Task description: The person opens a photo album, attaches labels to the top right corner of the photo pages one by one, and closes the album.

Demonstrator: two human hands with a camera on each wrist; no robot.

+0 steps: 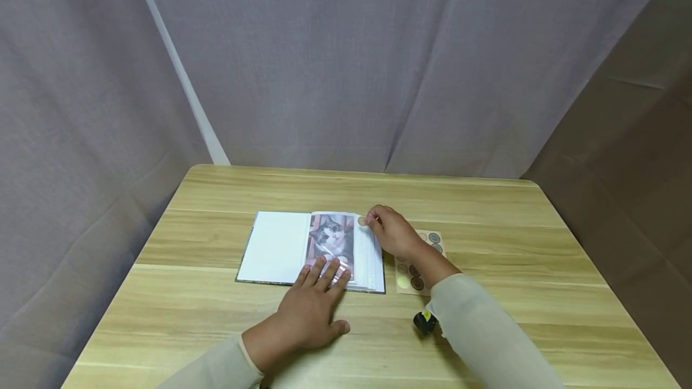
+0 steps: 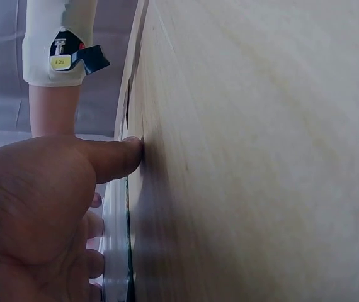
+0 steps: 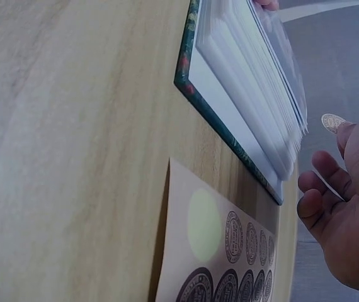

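An open photo album [image 1: 273, 249] lies on the table, a cat photo [image 1: 331, 234] showing in its clear sleeve. My left hand [image 1: 309, 311] rests with straight, spread fingers on the lower part of the photo page, its thumb on the tabletop. Between thumb and forefinger, my right hand [image 1: 397, 234] pinches a small round sticker [image 3: 330, 122] by the page's upper right corner. Whether the sticker touches the page I cannot tell. Beside the album, partly under my right forearm, is a sheet of round stickers [image 3: 186, 189]. One spot on it is a bare pale circle.
The wooden table [image 1: 205, 305] reaches to a grey curtain [image 1: 303, 77] at the back, with more cloth on both sides. A black device [image 1: 424, 322] is fixed at my right sleeve. Many sleeve pages [image 3: 249, 82] are stacked inside the album.
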